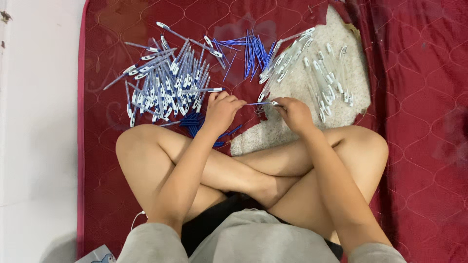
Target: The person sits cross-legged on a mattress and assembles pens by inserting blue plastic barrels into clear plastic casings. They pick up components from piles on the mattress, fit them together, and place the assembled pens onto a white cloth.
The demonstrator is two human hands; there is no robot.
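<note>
I had my left hand [222,109] pinching a thin blue refill [257,103] and my right hand [292,113] gripping a clear barrel [274,103], lined up tip-to-tip, finished pens [165,83] piled at 10 o'clock.

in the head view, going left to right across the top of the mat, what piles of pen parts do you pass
Heap of assembled blue-and-white pens → bundle of thin blue refills → clear pen barrels with white clips lying on the pale worn patch of the red mat.
</note>
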